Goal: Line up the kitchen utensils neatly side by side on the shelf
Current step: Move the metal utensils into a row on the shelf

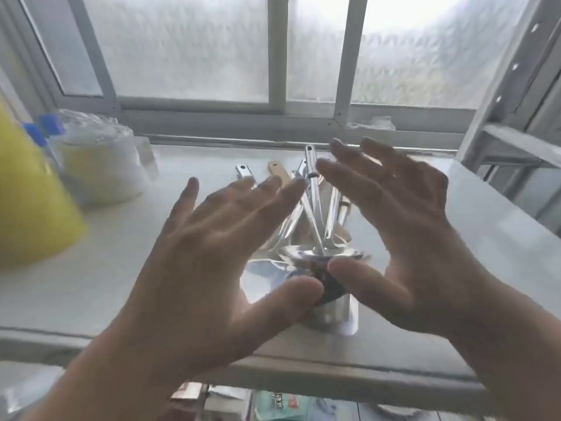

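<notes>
- A yellow container (33,202) fills the far left edge, blurred, standing on the white shelf (127,268)
- Just right of it are two bottles with blue caps (45,129), and beside them a clear plastic-wrapped tub (103,165) with pale contents
- The left hand (212,262) hangs over the shelf with fingers spread and palm turned inward, holding nothing
- The kitchen utensils (309,214) lie in a loose pile at the middle of the shelf, between the two hands, handles pointing toward the window and crossing one another rather than lying parallel
- Most are shiny polished metal; one handle is light wood (279,171)
- About five handle ends can be counted fanning out at the back; the exact number of pieces is unclear because the hands cover part of the pile
- At the near end, broad reflective heads overlap, with a ladle-like bowl (321,255) on top and a shiny cylinder-shaped piece (337,317) closest to the shelf's front edge
- The right hand (403,232) is likewise spread wide, palm inward, gripping nothing, its thumb close to the utensil heads
- A grey metal rack upright (513,86) rises at the far right, in front of the frosted window (182,47)
</notes>
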Tool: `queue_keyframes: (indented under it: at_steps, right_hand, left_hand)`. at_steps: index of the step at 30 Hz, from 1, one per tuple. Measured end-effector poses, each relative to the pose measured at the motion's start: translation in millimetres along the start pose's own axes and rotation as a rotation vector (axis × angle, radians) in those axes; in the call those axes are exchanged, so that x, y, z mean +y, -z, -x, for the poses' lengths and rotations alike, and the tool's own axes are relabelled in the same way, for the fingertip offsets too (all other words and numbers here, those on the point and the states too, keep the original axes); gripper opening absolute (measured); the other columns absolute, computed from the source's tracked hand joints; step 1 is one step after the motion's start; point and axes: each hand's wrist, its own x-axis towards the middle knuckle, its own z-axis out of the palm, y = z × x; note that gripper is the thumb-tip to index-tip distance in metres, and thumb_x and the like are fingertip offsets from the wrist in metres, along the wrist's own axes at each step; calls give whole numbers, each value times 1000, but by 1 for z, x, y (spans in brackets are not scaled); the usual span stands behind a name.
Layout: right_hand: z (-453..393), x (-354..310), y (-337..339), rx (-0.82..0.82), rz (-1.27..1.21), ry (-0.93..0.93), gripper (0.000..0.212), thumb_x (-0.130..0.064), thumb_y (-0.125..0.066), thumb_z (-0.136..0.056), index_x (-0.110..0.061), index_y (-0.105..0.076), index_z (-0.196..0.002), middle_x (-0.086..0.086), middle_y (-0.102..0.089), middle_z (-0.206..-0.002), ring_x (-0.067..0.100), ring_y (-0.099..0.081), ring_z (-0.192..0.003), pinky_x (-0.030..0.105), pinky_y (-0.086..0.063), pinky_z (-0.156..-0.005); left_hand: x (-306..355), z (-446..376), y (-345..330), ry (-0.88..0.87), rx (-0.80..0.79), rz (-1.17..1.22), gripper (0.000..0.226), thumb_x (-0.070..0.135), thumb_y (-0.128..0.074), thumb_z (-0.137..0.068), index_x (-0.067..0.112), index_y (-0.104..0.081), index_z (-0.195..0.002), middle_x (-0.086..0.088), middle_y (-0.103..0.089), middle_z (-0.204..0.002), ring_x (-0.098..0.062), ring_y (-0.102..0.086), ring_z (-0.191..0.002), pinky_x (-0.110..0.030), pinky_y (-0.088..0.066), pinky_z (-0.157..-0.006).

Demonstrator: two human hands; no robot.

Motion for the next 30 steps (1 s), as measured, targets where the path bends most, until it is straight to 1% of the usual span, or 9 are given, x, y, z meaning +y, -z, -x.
queue_keyframes:
  at_steps: [3,7,9,11,13,16,20,26,30]
  right_hand:
    - [-5,6,1,-22,28,-15,77,-66,-43,-88,-35,-32,-158,-10,-29,-166,15,-18,-154,51,-16,-119]
    - [0,7,1,-63,22,-1,74,-68,-43,-91,-38,-32,-157,-13,-29,-165,14,-17,-155,55,-19,-117]
    - [3,7,1,-77,34,23,69,-69,-44,-94,-39,-37,-155,-15,-32,-164,13,-18,-155,52,-21,-117]
    - [7,6,0,-75,53,48,58,-67,-53,-94,-37,-54,-143,-17,-42,-158,10,-25,-152,49,-24,-116]
    - [12,4,-2,-59,74,92,41,-61,-62,-92,-32,-71,-119,-18,-57,-144,8,-39,-143,49,-30,-110]
    - [19,4,-3,-4,79,100,27,-48,-72,-86,-25,-75,-101,-18,-70,-121,10,-56,-123,47,-38,-101]
    - [24,4,-2,57,93,100,23,-43,-71,-87,-22,-73,-96,-18,-71,-107,12,-61,-106,43,-43,-91]
    - [26,3,-4,113,51,100,13,-33,-69,-91,-20,-67,-89,-12,-66,-88,18,-60,-96,40,-46,-87]
    - [25,-1,-4,125,-3,76,8,-21,-69,-89,-18,-62,-89,-9,-61,-85,18,-55,-95,36,-48,-85]
  left_hand:
    - [-3,-3,-1,-23,15,-60,82,82,-34,-95,40,-33,-165,9,-42,-167,-18,-38,-156,-67,-20,-125]
    - [5,-10,7,-38,-53,-93,82,84,-35,-93,49,-22,-166,18,-34,-169,-9,-29,-159,-59,-15,-130]
    - [10,-16,14,-39,-117,-99,80,86,-32,-92,50,-26,-164,24,-34,-167,-2,-26,-158,-54,-11,-132]
    - [15,-19,18,-21,-209,-83,78,85,-30,-91,47,-39,-159,27,-43,-162,2,-30,-154,-46,-13,-131]
    - [20,-17,17,-25,-280,-42,73,82,-34,-90,43,-53,-148,24,-56,-152,2,-44,-144,-35,-21,-124]
    - [26,-14,15,-5,-300,-15,67,82,-37,-88,43,-62,-137,18,-71,-133,-5,-61,-122,-28,-38,-103]
    - [29,-12,10,59,-310,18,55,73,-42,-88,38,-67,-122,13,-75,-113,-12,-68,-103,-38,-55,-90]
    - [38,-16,6,125,-321,111,67,82,-25,-88,32,-68,-99,8,-71,-92,-15,-67,-88,-41,-55,-81]
    - [48,-23,7,168,-303,167,38,57,-48,-99,25,-69,-93,4,-71,-88,-19,-67,-87,-39,-55,-79]
